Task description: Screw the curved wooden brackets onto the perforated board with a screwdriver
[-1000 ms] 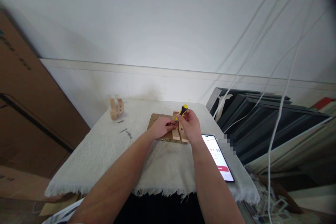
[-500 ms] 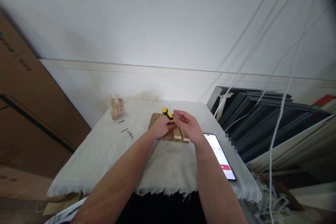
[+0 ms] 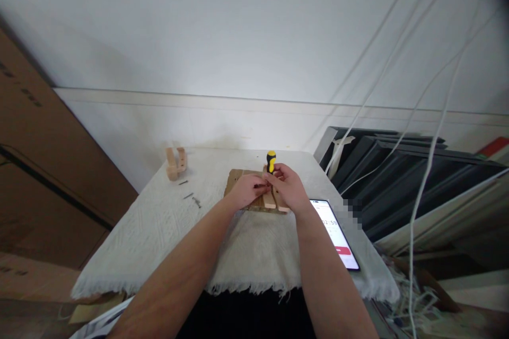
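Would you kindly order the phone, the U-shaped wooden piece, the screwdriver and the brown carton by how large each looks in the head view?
1. Brown carton, cut off at left
2. Phone, partly covered
3. U-shaped wooden piece
4. Screwdriver, visible part only

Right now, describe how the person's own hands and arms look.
The left hand and right hand are gloveless, with no ring or watch discernible. The left forearm and right forearm are uncovered; no sleeve is clearly visible.
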Available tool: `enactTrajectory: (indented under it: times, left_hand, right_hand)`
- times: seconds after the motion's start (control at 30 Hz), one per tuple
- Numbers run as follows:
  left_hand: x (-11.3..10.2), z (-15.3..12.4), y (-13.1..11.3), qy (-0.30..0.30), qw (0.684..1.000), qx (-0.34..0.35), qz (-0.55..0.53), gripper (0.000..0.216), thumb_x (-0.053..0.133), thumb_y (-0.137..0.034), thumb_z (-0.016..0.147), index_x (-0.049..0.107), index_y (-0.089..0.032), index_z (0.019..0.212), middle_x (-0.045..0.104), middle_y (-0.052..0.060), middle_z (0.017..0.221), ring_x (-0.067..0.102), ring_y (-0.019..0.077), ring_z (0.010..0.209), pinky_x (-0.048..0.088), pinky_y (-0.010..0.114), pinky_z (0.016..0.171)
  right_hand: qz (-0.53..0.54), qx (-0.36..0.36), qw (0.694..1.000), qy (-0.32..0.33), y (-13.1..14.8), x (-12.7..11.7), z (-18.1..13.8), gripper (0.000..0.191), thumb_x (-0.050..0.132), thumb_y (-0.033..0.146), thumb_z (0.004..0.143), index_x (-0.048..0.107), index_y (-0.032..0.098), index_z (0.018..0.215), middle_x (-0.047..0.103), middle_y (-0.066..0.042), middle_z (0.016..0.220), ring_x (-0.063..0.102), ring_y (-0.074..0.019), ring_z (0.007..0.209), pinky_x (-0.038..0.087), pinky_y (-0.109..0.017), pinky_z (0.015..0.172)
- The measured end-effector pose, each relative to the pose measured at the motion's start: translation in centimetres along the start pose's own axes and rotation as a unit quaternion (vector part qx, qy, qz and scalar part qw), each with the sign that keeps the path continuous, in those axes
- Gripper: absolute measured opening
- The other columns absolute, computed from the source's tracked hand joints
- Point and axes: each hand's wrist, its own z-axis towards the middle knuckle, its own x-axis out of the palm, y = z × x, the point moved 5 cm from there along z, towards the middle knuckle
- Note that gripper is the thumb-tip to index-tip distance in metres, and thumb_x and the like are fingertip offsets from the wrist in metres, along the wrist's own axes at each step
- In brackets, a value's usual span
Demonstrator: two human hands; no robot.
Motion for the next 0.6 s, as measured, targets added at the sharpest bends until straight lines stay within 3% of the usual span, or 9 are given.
enactTrajectory:
  times: [0.17, 0.4, 0.6]
  left_hand:
    - [-0.1, -0.1, 0.2, 0.015, 0.999, -0.028, 0.004, 0.024, 0.058, -0.032, 0.085, 0.076, -0.016, 0.087, 0.072, 0.004, 0.082, 0.061, 0.0156, 0.077, 0.043, 0.023, 0.070]
    - [0.0, 0.0, 0.4, 0.025, 0.999, -0.027, -0.004, 0.023, 0.059, -0.032, 0.085, 0.076, -0.018, 0.093, 0.073, 0.004, 0.090, 0.062, 0.0163, 0.082, 0.043, 0.023, 0.073]
    - [-0.1, -0.1, 0.1, 0.034, 0.999, -0.036, -0.013, 0.024, 0.060, -0.033, 0.085, 0.076, -0.017, 0.092, 0.074, 0.005, 0.086, 0.063, 0.0160, 0.078, 0.042, 0.023, 0.071]
  right_hand:
    - [0.088, -0.005, 0.996, -0.020, 0.0, -0.1, 0.0, 0.028, 0.065, 0.037, 0.073, 0.064, 0.022, 0.097, 0.068, -0.002, 0.092, 0.062, -0.0179, 0.080, 0.048, -0.033, 0.076]
    - [0.079, -0.024, 0.996, -0.032, 0.7, -0.5, -0.4, 0.027, 0.055, 0.040, 0.082, 0.067, 0.022, 0.099, 0.069, -0.003, 0.096, 0.061, -0.0199, 0.092, 0.045, -0.036, 0.085]
    - [0.079, -0.016, 0.995, -0.067, -0.5, -0.3, 0.1, 0.032, 0.068, 0.042, 0.073, 0.056, 0.023, 0.096, 0.063, 0.000, 0.087, 0.056, -0.0146, 0.072, 0.046, -0.031, 0.070]
